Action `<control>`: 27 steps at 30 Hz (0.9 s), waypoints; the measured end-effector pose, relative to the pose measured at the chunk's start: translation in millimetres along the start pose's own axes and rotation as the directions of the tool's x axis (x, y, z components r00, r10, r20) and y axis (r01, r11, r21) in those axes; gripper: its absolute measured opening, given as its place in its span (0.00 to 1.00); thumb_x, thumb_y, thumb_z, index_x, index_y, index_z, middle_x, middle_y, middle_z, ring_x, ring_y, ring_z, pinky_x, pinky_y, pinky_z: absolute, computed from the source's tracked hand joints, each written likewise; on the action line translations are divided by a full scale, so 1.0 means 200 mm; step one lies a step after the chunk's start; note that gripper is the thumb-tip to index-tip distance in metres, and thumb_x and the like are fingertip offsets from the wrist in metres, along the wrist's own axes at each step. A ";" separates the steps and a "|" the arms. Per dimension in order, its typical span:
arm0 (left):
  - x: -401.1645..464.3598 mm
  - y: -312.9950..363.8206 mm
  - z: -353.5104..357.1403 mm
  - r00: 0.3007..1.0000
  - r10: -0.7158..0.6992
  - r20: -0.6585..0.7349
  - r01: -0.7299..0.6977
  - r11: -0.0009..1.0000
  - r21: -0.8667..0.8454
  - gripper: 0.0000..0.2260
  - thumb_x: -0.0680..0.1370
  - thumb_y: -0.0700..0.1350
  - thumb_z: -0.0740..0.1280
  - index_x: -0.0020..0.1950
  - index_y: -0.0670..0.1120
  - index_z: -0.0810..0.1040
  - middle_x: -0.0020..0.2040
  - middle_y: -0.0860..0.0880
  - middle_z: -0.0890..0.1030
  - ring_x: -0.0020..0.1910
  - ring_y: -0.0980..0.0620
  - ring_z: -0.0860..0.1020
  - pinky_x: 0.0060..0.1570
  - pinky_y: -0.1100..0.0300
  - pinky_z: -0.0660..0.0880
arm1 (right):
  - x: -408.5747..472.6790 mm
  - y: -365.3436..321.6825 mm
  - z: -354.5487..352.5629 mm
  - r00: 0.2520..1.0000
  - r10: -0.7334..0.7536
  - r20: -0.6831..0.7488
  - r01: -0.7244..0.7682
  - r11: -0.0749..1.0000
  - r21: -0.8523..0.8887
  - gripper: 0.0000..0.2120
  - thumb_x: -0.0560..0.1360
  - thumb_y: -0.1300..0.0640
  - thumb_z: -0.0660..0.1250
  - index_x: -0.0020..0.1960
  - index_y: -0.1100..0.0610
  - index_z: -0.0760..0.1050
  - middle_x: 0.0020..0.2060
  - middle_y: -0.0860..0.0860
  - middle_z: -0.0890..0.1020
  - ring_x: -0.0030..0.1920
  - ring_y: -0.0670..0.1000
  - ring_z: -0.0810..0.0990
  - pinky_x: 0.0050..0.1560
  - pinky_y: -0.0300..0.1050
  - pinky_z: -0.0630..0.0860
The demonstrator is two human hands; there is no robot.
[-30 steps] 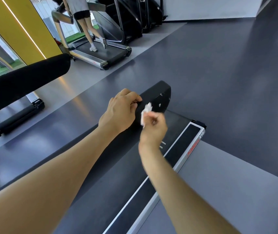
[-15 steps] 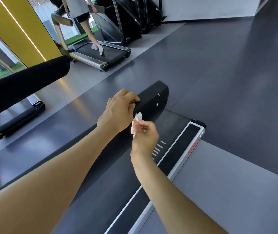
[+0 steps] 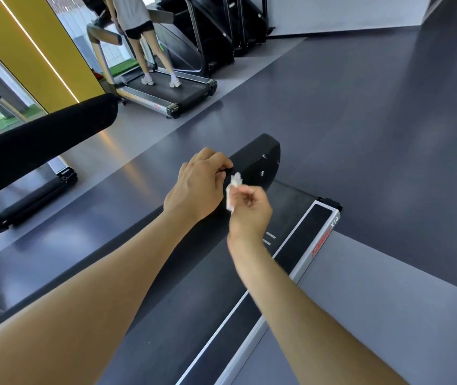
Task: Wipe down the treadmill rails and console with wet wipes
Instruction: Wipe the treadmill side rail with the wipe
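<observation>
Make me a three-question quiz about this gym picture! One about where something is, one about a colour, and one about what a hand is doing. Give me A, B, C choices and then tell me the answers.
1. Where is the left hand?
A. On the black rail
B. On the floor
C. On the yellow wall

2. What colour is the wet wipe?
A. Blue
B. White
C. Green

3. What is the right hand doing?
A. Hanging open with nothing in it
B. Pinching the wipe
C. Pressing flat on the belt

Answers:
1. A, its fingers curl over the top of the black rail near its end.
2. B, the crumpled wipe shows white against the dark rail.
3. B, the fingers are curled and the wipe sticks up from between the fingertips, beside the left hand.
</observation>
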State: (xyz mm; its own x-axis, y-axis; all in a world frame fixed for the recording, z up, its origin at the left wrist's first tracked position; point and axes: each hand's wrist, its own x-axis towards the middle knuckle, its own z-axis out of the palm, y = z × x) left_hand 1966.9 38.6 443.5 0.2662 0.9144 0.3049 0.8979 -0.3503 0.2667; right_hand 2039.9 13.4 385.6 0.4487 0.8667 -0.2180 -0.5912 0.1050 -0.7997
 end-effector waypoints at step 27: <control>-0.02 0.02 -0.02 1.000 -0.016 0.008 0.016 0.998 0.061 0.12 0.80 0.39 0.59 0.59 0.49 0.76 0.56 0.52 0.72 0.56 0.50 0.72 0.60 0.58 0.65 | 0.29 -0.07 0.00 0.984 -0.178 0.024 0.178 0.956 -0.232 0.13 0.74 0.65 0.68 0.36 0.52 0.72 0.36 0.46 0.77 0.37 0.42 0.76 0.43 0.33 0.72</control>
State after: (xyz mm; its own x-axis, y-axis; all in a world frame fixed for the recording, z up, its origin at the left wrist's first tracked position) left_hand 1968.6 33.7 446.6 0.2542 0.9216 0.2932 0.9217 -0.3227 0.2151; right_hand 2074.0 61.2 383.5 0.5305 0.8457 -0.0589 -0.3297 0.1418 -0.9334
